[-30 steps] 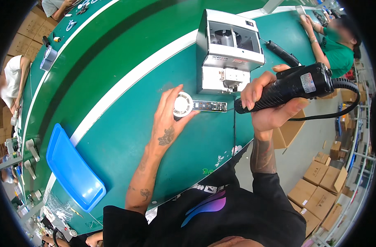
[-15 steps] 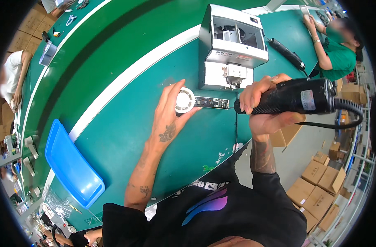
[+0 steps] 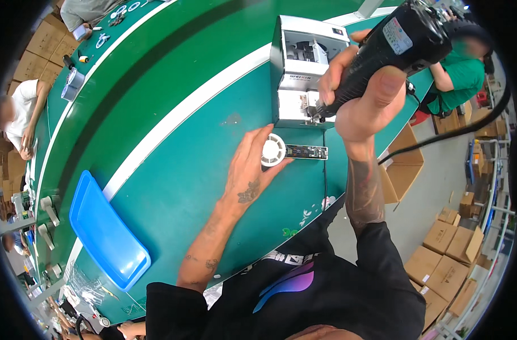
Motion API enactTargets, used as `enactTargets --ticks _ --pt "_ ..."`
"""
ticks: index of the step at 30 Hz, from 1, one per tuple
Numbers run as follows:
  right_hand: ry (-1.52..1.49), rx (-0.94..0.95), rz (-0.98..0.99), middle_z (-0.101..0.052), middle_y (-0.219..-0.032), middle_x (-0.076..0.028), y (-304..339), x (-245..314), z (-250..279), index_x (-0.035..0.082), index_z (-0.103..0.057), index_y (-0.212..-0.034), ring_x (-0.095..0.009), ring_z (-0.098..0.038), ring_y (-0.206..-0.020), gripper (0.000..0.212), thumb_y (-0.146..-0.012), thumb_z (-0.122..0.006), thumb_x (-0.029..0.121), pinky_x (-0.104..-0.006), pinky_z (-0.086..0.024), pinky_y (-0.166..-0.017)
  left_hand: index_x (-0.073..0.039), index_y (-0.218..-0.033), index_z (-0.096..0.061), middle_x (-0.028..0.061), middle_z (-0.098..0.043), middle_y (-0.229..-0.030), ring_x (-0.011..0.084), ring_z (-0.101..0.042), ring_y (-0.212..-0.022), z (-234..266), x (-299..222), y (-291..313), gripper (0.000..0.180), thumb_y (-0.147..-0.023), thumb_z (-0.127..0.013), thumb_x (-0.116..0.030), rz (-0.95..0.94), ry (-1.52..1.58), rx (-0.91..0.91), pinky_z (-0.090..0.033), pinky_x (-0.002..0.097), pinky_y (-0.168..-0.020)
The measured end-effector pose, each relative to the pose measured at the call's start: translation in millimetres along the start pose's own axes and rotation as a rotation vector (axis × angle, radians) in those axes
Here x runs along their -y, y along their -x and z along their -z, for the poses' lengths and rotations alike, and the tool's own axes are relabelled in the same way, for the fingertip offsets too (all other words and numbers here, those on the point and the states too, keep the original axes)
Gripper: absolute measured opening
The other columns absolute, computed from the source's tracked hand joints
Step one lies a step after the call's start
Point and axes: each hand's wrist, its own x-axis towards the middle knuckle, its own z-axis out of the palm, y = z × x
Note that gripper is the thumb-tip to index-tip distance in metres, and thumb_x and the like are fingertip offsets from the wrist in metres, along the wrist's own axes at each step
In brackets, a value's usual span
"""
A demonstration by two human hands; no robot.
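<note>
My left hand (image 3: 248, 170) grips a white round fan-like part (image 3: 274, 148) with a spoked face, low over the green table. A narrow strip with a circuit board (image 3: 308, 152) extends from its right side. My right hand (image 3: 367, 110) is wrapped around a black electric screwdriver (image 3: 391, 45), raised and tilted down to the left. The driver's lower end is at the front outlet of a white and black screw feeder (image 3: 292, 79); whether its tip touches is hidden. A black cable (image 3: 439, 137) hangs beside my right forearm.
A blue plastic tray (image 3: 108, 232) lies at the left of the table. Beyond the white rail runs a green belt (image 3: 156, 62). One person in green (image 3: 467, 71) is at the far right, another in white (image 3: 26, 105) at the left. Cardboard boxes (image 3: 439, 258) stand on the floor.
My right hand has lifted the screwdriver from the circuit board's end up to the feeder's outlet. The left hand and its part appear slightly further right and lower.
</note>
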Motion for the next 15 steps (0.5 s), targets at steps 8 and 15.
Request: enactTargets --ticks 8,15 --pt "-0.193 -0.002 -0.228 -0.047 -0.062 -0.006 35.9 3.5 -1.1 -0.001 -0.04 -0.126 -0.015 -0.045 -0.042 0.093 -0.085 -0.042 0.083 -0.0294 -0.039 -0.042 -0.002 -0.135 -0.05 0.0179 -0.057 -0.121 0.0307 -0.063 -0.104 -1.9 3.3 -1.0 0.074 -0.072 -0.087 -0.007 -0.068 0.013 -0.022 -0.055 0.0369 -0.085" --pt "-0.239 -0.013 -0.279 -0.045 -0.061 -0.006 32.2 12.1 -12.5 0.003 -0.037 -0.13 -0.014 -0.043 -0.044 0.098 -0.081 -0.037 0.088 -0.0295 -0.039 -0.043 0.002 -0.135 -0.049 0.018 -0.057 -0.12 0.0348 -0.06 -0.107 0.7 3.3 -0.4 0.074 -0.073 -0.086 -0.013 -0.041 0.037 0.003 -0.051 0.0415 -0.091"
